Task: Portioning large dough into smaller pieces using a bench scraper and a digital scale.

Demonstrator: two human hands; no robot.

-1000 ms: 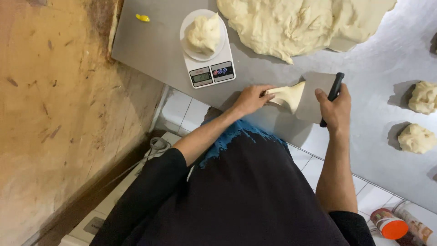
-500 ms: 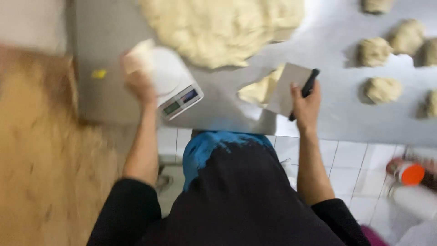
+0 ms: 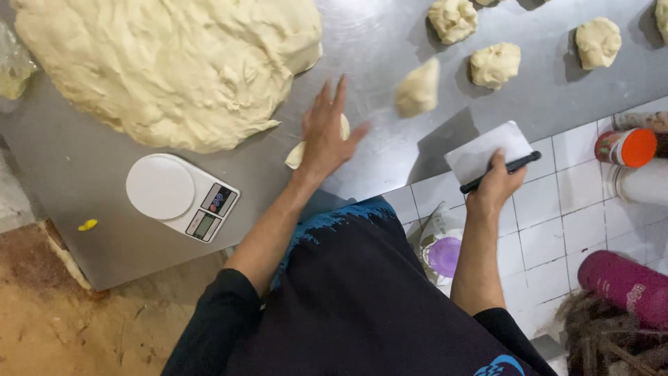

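Dough mass (image 3: 174, 66) pale cream, same as the dough portions (image 3: 495, 65); table (image 3: 390, 42) brushed grey steel; scale (image 3: 182, 196) white; scraper (image 3: 487, 153) white blade, black handle; floor tiles (image 3: 557, 209) white; jar lid (image 3: 637, 147) orange; bottle (image 3: 626, 287) magenta

On the worktop (image 3: 390, 42): big dough mass (image 3: 167, 63) at far left, kitchen scale (image 3: 182, 197) just in front of it, near the front edge. Right of the scale, left hand (image 3: 325, 136) spread flat over a small dough piece (image 3: 298, 154). Further right, a dough lump (image 3: 418, 88) (whether airborne or resting, unclear), then dough balls (image 3: 495, 65) behind and to the right. At the front-right edge, dough scraper (image 3: 489, 157) in the right hand (image 3: 495, 186). Beyond the edge on the right, a capped jar (image 3: 625, 147).
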